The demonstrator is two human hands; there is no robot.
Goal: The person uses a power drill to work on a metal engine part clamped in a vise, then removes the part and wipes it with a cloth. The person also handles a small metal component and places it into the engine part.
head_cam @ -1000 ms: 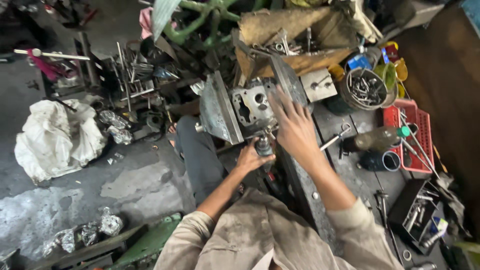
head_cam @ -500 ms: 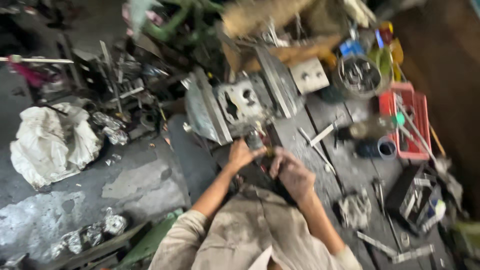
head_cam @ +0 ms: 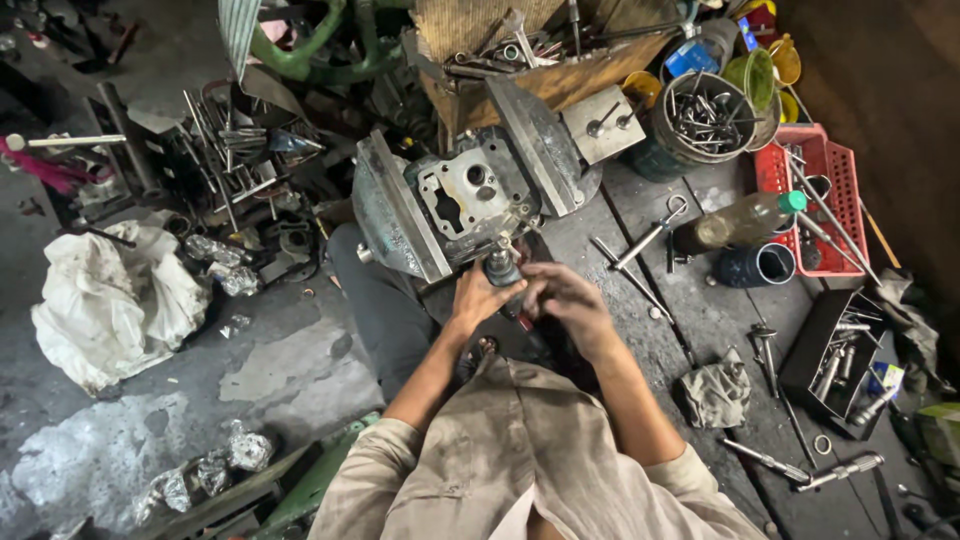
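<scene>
A grey metal engine cylinder head (head_cam: 468,195) sits clamped between the jaws of a large bench vise (head_cam: 395,215). Just below it, my left hand (head_cam: 478,298) grips a small dark cylindrical tool (head_cam: 500,268) pressed against the lower edge of the casting. My right hand (head_cam: 562,300) is curled close beside it, fingers closed around the same tool's lower part. Both forearms come up from the bottom of the view, out of tan sleeves.
A workbench (head_cam: 700,330) to the right carries a red basket (head_cam: 822,190), a glass bottle (head_cam: 745,220), a dark cup (head_cam: 758,265), a tin of bolts (head_cam: 705,115), a black tool tray (head_cam: 835,360), a rag (head_cam: 715,393). White cloth (head_cam: 105,300) lies on the floor at left.
My right hand came off the top of the clamped casting and dropped down beside my left hand at the small tool. The view shifted slightly.
</scene>
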